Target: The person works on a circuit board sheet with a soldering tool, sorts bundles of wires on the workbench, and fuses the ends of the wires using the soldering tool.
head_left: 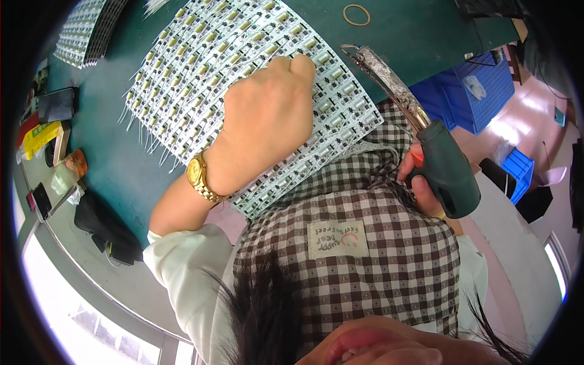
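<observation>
A large white panel of small circuit boards [194,70] lies tilted across the table's near edge, against the checked apron. Rows of cream-coloured parts cover it, and thin wire leads stick out past its left side. On top of the panel rests my left hand [271,109], its fingers curled in and their tips hidden beneath it. My right hand [423,185] is wrapped round the grip of a dark green soldering gun [450,173]. The gun's long, foil-wrapped metal front [389,79] points up and left, just right of the panel and apart from it.
On the green table [115,158] lie a rubber band [356,15] and, at far left, another stack of board panels [85,30]. Blue crates [465,91] stand to the right. A black bag-like thing [106,228] and a yellow packet [41,139] are at left.
</observation>
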Demonstrator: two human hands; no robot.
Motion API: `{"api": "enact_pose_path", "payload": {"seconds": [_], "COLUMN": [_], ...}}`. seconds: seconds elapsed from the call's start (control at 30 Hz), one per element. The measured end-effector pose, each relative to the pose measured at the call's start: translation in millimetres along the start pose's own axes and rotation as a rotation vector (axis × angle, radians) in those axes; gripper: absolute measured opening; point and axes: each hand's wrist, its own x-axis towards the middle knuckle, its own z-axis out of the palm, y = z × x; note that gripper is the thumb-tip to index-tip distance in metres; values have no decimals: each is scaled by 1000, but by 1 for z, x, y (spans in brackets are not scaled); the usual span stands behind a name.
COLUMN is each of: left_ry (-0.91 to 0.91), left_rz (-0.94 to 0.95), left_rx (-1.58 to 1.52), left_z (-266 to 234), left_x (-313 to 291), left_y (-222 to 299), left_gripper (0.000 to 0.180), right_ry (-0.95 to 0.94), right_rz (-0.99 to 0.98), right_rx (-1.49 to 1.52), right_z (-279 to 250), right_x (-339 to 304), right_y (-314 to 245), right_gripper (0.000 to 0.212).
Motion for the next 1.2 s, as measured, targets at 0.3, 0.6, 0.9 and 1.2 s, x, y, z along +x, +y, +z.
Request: {"api": "enact_pose_path", "payload": {"seconds": [0.3, 0.6, 0.9, 1.2], "left_ry": [55, 3, 83, 40], "left_rz": [34, -13, 59, 39], "left_rx": [45, -9, 55, 60], "left_z": [4, 3, 3, 2], "left_x": [1, 0, 2, 3], "left_y": [-3, -1, -2, -1], "left_gripper": [7, 6, 6, 5], "right_ry": [81, 43, 67, 19], "right_rz": [-21, -17, -57, -63], "right_rx": [86, -135, -272, -130], "right_z": [11, 7, 6, 2], "right_x": [-7, -14, -12, 0], "right_y": [15, 27, 28, 23], "right_gripper": [21, 33, 32, 33]}}
